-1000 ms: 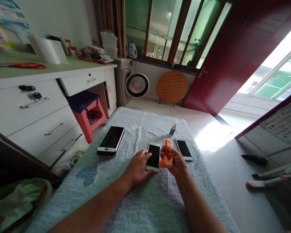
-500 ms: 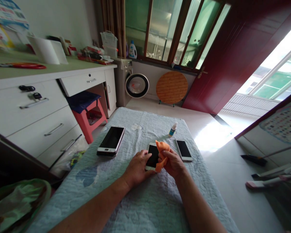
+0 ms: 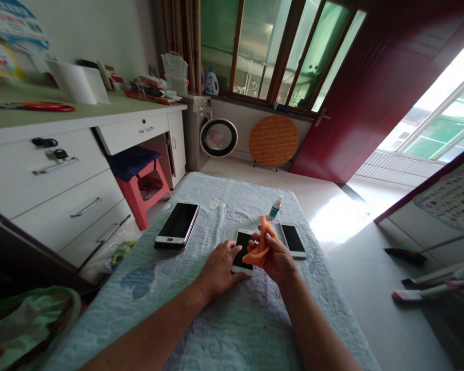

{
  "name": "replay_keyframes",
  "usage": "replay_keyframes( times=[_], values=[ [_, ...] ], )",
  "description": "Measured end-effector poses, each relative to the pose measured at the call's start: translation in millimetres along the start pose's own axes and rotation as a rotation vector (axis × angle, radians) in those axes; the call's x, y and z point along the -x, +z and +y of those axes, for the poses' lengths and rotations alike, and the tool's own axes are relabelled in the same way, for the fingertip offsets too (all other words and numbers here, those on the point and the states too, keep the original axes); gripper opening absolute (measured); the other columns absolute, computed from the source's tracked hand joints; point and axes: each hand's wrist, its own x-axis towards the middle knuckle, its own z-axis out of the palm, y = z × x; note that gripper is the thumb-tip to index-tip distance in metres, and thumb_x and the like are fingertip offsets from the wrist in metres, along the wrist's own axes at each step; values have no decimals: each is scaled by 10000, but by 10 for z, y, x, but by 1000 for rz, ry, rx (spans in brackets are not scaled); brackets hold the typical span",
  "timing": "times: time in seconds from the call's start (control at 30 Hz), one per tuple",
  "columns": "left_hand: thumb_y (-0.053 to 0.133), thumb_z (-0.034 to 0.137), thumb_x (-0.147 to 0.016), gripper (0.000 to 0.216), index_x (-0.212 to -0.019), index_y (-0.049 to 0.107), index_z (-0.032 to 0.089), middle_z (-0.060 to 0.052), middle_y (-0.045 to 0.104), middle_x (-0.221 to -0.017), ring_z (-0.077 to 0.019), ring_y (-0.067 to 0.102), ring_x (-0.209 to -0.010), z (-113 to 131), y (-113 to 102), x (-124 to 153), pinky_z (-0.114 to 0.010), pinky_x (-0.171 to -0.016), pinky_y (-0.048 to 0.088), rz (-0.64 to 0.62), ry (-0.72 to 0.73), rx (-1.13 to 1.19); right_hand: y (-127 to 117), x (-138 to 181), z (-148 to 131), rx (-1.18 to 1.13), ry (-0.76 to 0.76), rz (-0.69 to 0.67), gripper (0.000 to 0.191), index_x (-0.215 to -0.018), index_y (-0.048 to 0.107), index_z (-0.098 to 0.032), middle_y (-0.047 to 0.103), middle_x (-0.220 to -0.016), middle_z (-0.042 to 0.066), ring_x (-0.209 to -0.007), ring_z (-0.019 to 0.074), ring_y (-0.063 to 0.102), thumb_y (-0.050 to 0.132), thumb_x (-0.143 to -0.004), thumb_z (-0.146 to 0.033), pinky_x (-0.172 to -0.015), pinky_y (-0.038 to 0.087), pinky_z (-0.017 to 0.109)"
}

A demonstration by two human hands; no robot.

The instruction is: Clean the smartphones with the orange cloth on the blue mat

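A white-framed smartphone (image 3: 243, 265) with a dark screen lies on the quilted cloth, partly covered by my hands. My left hand (image 3: 219, 265) grips its left and lower edges, thumb along the bottom. An orange cloth (image 3: 263, 242) is bunched in my right hand (image 3: 280, 257), which hovers over the right part of the screen. Just right of that hand lies another white smartphone (image 3: 294, 239). A small spray bottle (image 3: 276, 208) with a blue label stands beyond it. On the left rests a stack of phones (image 3: 178, 224), the top one white-edged with a black screen.
The pale blue quilted cover (image 3: 216, 335) spreads under everything. Left are a white drawer desk (image 3: 50, 170), a pink stool (image 3: 139, 198) and a lined bin (image 3: 27, 319). A washing machine (image 3: 195, 123) with its door open and a round wooden tabletop (image 3: 274, 139) stand at the back.
My right hand has turned and lifted slightly, so the orange cloth now bunches upward, with its lower end shifted left over the screen. My left hand stays on the phone.
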Motion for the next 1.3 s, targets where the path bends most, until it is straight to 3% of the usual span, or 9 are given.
replay_keyframes(
  times=[0.1, 0.2, 0.43, 0.6, 0.67, 0.87, 0.97, 1.13, 1.3],
  values=[
    [764, 502, -696, 672, -1248, 571, 171, -159, 532, -1305, -356, 496, -1225, -9, 7, -3, -501, -1044, 405, -2, -4, 5, -6, -4, 21, 135, -24, 33, 302, -940, 601, -183, 635, -701, -17, -500, 84, 538, 752, -703, -293, -442, 434, 185],
    [752, 506, -708, 697, -1267, 566, 135, -182, 519, -1320, -356, 481, -1245, 16, -22, -9, -488, -1066, 388, -26, -10, 0, -9, 2, 42, 299, -60, 96, 270, -896, 587, -170, 603, -632, -30, -416, 56, 429, 722, -702, -301, -353, 305, 150],
    [754, 494, -701, 706, -1282, 570, 138, -172, 509, -1334, -347, 484, -1246, 60, -65, -10, -456, -1073, 387, -39, -31, -6, -73, -9, 53, 532, -116, 162, 201, -916, 583, -211, 566, -676, -27, -497, 94, 439, 559, -744, -313, -408, 330, 183],
    [762, 454, -691, 648, -1250, 588, 177, -143, 532, -1300, -334, 508, -1208, 50, -48, -11, -462, -1049, 408, -8, -8, 12, -152, -69, 59, 1127, -586, 331, 49, -764, 632, -224, 500, -788, 9, -704, 149, 480, 598, -751, -256, -628, 431, 261],
    [762, 439, -688, 618, -1229, 597, 192, -134, 534, -1296, -334, 512, -1198, 54, -52, -13, -465, -1039, 412, 0, -5, 17, -160, -67, 85, 1317, -663, 280, 102, -788, 659, -228, 501, -836, 22, -753, 160, 494, 557, -789, -226, -691, 429, 278],
    [763, 465, -699, 649, -1250, 561, 189, -127, 556, -1234, -319, 538, -1138, 75, -72, -19, -453, -1004, 431, 2, 17, 41, -91, -4, 158, 1665, -506, -36, 286, -924, 701, -242, 580, -1018, 45, -861, 160, 565, 468, -831, -104, -779, 436, 273],
    [762, 471, -708, 685, -1289, 513, 209, -113, 565, -1214, -310, 546, -1124, 68, -57, -16, -454, -995, 434, 28, 34, 68, -43, 27, 146, 1721, -475, -114, 283, -972, 709, -255, 599, -1054, 48, -913, 175, 581, 484, -857, -128, -818, 445, 280],
    [764, 451, -714, 738, -1340, 448, 223, -110, 557, -1242, -306, 530, -1160, 22, -16, -9, -457, -1017, 417, 49, 38, 81, -26, 51, 128, 1729, -452, -192, 253, -1005, 727, -283, 621, -1030, 42, -810, 155, 598, 498, -910, -230, -754, 451, 271],
    [761, 485, -707, 721, -1313, 480, 212, -113, 563, -1231, -306, 538, -1144, 26, -24, -13, -445, -1005, 426, 43, 37, 75, -74, 18, 123, 1703, -495, -229, 274, -988, 732, -296, 666, -1044, 42, -943, 201, 590, 494, -903, -190, -851, 435, 311]
  ],
)
